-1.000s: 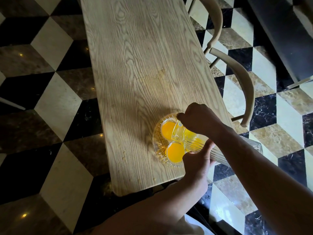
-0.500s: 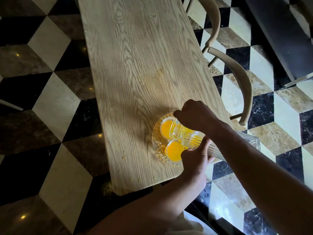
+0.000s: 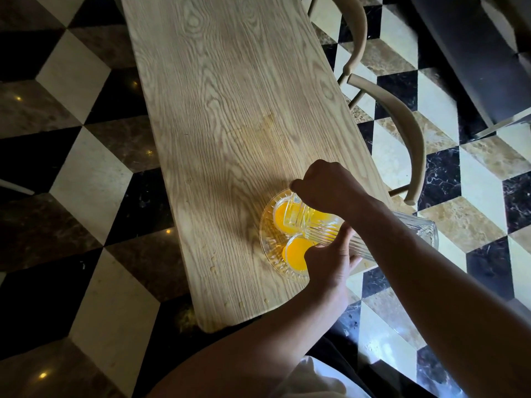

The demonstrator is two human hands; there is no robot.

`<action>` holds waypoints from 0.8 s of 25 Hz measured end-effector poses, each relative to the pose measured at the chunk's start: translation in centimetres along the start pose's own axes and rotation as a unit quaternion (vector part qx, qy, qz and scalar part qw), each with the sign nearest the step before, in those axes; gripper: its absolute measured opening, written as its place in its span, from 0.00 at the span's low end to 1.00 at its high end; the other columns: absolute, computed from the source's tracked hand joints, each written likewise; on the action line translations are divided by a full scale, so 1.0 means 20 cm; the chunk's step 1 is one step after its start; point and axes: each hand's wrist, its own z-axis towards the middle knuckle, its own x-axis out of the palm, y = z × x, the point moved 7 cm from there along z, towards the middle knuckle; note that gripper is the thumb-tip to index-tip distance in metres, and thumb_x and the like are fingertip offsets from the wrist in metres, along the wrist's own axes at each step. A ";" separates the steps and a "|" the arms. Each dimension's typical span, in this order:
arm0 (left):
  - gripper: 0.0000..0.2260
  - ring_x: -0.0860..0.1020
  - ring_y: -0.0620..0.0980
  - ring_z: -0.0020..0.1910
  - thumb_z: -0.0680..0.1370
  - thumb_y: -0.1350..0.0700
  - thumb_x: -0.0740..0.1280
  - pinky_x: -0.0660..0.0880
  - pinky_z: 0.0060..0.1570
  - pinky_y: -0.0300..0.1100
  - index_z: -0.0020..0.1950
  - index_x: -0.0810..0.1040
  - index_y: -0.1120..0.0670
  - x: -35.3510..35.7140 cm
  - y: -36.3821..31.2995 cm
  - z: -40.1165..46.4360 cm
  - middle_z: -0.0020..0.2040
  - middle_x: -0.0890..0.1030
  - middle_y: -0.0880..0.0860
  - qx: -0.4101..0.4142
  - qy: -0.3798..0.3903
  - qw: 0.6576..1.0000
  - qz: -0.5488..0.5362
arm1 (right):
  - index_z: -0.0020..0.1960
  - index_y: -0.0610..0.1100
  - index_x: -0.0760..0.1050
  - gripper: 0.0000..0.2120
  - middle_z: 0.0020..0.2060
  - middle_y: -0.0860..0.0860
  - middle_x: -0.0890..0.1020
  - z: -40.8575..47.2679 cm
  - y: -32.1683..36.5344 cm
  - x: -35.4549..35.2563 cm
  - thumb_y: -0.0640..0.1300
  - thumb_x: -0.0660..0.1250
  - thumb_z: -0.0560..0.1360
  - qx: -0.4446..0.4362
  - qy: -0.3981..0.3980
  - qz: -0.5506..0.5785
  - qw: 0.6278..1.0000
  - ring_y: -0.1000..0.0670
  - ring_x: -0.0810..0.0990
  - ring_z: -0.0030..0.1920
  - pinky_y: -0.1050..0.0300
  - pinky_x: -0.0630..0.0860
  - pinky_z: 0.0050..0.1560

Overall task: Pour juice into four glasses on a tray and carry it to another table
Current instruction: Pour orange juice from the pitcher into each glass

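bare forearms, no sleeves; white garment (image 3: 309, 380) at bottom edge, dark fabric (image 3: 342, 354) beside.

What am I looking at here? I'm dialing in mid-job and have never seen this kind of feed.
No machine: a person's two bare hands, seen from a camera on their head looking down. On the wooden table sits a round glass tray with glasses of orange juice. The right hand grips the handle of a ribbed glass pitcher, tipped nearly flat over the tray. The left hand steadies the pitcher's body from below. Two full glasses show clearly; the rest are hidden behind pitcher and hands.
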 end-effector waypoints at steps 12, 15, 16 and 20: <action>0.28 0.64 0.51 0.34 0.54 0.38 0.77 0.72 0.36 0.50 0.36 0.65 0.53 -0.14 -0.03 -0.03 0.30 0.67 0.51 0.135 -0.017 0.961 0.242 | 0.41 0.36 0.83 0.23 0.38 0.38 0.86 -0.38 -0.18 -0.14 0.56 0.66 0.77 0.071 -0.136 0.163 0.975 0.37 0.83 0.40 0.47 0.79 0.41; 0.31 0.61 0.55 0.36 0.55 0.35 0.75 0.72 0.35 0.56 0.35 0.62 0.54 -0.12 -0.06 -0.09 0.33 0.64 0.55 0.189 -0.006 0.937 0.292 | 0.41 0.34 0.82 0.23 0.38 0.38 0.86 -0.50 -0.21 -0.19 0.55 0.67 0.78 0.066 -0.178 0.191 0.963 0.37 0.82 0.41 0.46 0.78 0.40; 0.32 0.62 0.57 0.36 0.54 0.34 0.75 0.71 0.35 0.58 0.35 0.62 0.55 -0.13 -0.06 -0.13 0.33 0.64 0.57 0.195 -0.003 0.931 0.309 | 0.40 0.34 0.82 0.22 0.37 0.41 0.87 -0.55 -0.23 -0.19 0.54 0.67 0.78 0.069 -0.189 0.207 0.957 0.39 0.82 0.39 0.47 0.78 0.39; 0.34 0.65 0.63 0.32 0.53 0.32 0.73 0.66 0.32 0.47 0.35 0.66 0.61 -0.24 -0.01 -0.28 0.30 0.67 0.60 0.235 0.020 0.896 0.375 | 0.35 0.39 0.81 0.21 0.29 0.56 0.84 -0.80 -0.27 -0.11 0.54 0.67 0.78 0.086 -0.224 0.248 0.939 0.55 0.78 0.29 0.56 0.73 0.34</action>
